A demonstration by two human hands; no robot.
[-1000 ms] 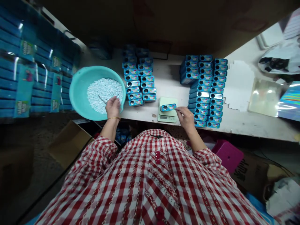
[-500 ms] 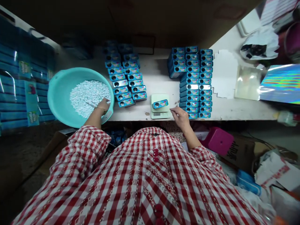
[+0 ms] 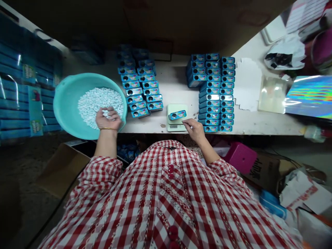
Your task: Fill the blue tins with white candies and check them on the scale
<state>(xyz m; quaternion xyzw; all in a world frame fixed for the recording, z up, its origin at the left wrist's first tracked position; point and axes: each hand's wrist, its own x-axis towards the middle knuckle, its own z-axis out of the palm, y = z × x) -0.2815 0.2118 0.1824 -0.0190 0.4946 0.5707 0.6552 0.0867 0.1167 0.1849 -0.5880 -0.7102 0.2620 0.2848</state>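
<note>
My left hand point(image 3: 108, 119) is over the turquoise basin point(image 3: 66, 103), palm turned up and fingers curled around a few small white candies. Loose white candies point(image 3: 89, 102) lie heaped in the basin beneath and around it. A blue printed tin point(image 3: 177, 114) rests slightly tilted on a pale green kitchen scale point(image 3: 171, 108). Beside the scale's right edge, close to the tin, is my right hand point(image 3: 195, 130); its thumb and forefinger are pinched together. Whatever may be between those fingertips is too small to make out.
Rows of blue tins stand left point(image 3: 135, 90) and right point(image 3: 214, 97) of the scale. Wrapped blue packs point(image 3: 15, 103) are stacked at far left. A dark overhang point(image 3: 155, 24) covers the back. A pink stool point(image 3: 241, 157) and boxes sit below the table edge.
My left hand has turned palm up and lifted from the heap with candies in its fingers. My right hand has shifted slightly left, nearer the tin on the scale.
</note>
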